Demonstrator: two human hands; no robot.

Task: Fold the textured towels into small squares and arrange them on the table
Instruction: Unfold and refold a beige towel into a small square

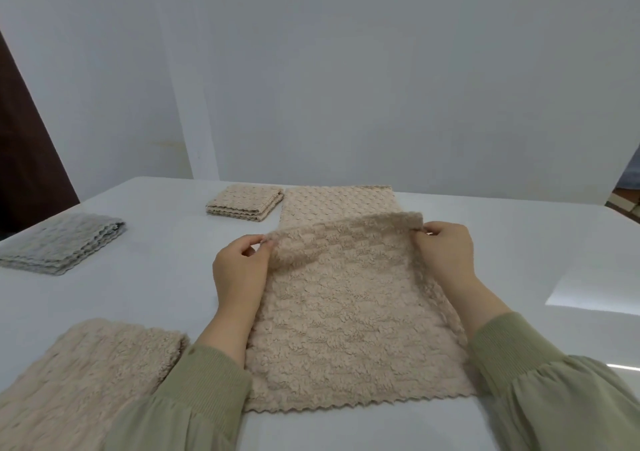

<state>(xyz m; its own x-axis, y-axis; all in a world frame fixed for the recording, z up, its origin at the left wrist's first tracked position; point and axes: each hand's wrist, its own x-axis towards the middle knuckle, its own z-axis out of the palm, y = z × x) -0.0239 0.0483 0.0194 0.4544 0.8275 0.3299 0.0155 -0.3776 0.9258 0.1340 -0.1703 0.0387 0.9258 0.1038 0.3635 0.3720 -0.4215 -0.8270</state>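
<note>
Step, I judge: 1st fold. Left hand (239, 270) and right hand (446, 256) fingers (264, 245) curl, pinching beige towel's (346, 329) raised edge, frame ctr. Next: lay edge down w/ corners aligned.

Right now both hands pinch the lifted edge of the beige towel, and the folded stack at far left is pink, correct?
No. The folded stack at far left is grey, not pink; the head view shows it. The rest holds: left hand and right hand pinch the lifted edge of the beige towel.
</note>
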